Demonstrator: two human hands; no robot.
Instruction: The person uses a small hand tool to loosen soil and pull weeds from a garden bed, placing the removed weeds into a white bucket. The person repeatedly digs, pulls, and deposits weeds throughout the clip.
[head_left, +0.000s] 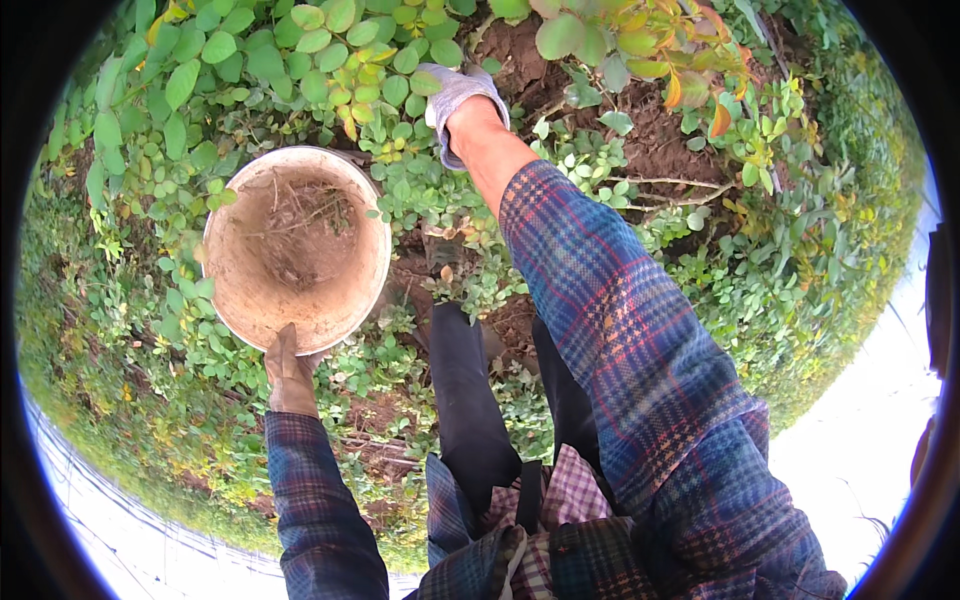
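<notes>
My left hand (291, 369), in a tan glove, grips the near rim of a round, dirt-stained bucket (240, 292). Its thumb lies over the inside of the wall. A few dry twigs (300, 217) and soil rest at the bucket's bottom. My right hand (466, 94) wears a grey-white glove and reaches far forward, low among the leafy stems of a rose-like bush (360, 82). Leaves cover its fingers, so what it touches is hidden. Bare reddish-brown soil (517, 56) shows just to the right of that hand.
Low green plants (750, 315) spread all around. Yellow and orange leaves (675, 60) overhang at the upper right. A forked dry branch (682, 196) lies right of my forearm. My dark-trousered legs (469, 390) stand amid the foliage.
</notes>
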